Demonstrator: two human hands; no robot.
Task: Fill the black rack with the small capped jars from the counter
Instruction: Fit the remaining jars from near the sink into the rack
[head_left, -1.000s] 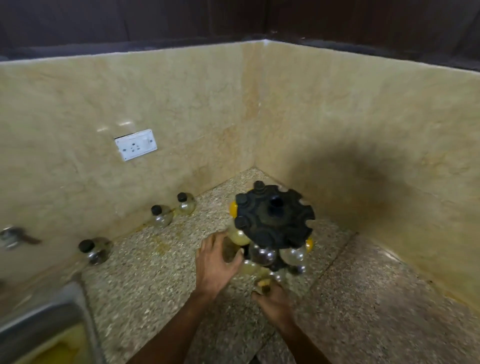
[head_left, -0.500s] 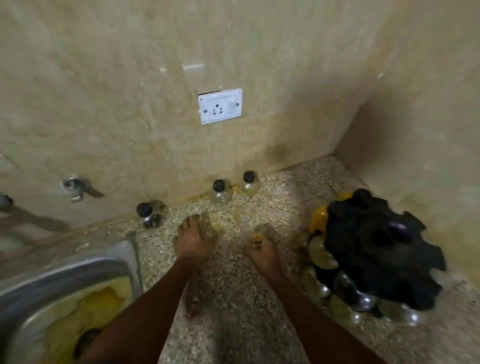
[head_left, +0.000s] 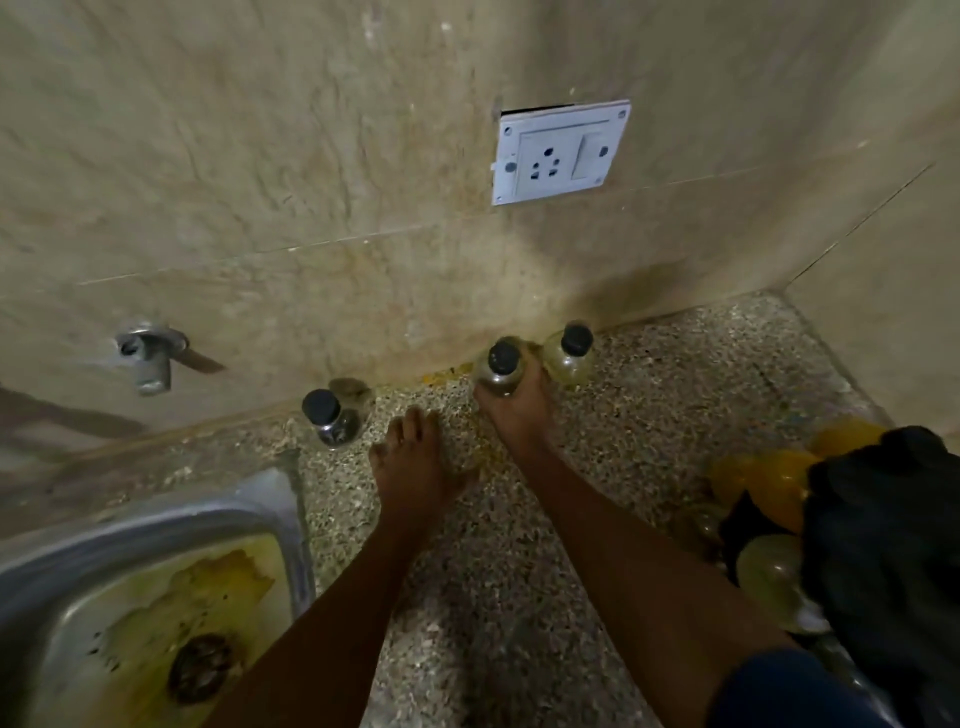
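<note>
The right hand has its grip wrapped round a small round glass jar with a black cap, close to the marble wall at the back of the speckled stone desk; a second jar of the same shape stands just beside it, and a third jar stands apart to the left. The left hand lies flat on the desk, its grip released; the black rack, with notched rim and rounded yellowish jars beneath, sits at the right edge; a stained steel sink lies at lower left.

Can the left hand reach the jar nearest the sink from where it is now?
Probably yes. The left hand lies open on the counter beside the jar nearest the sink, with only bare counter between them.
</note>
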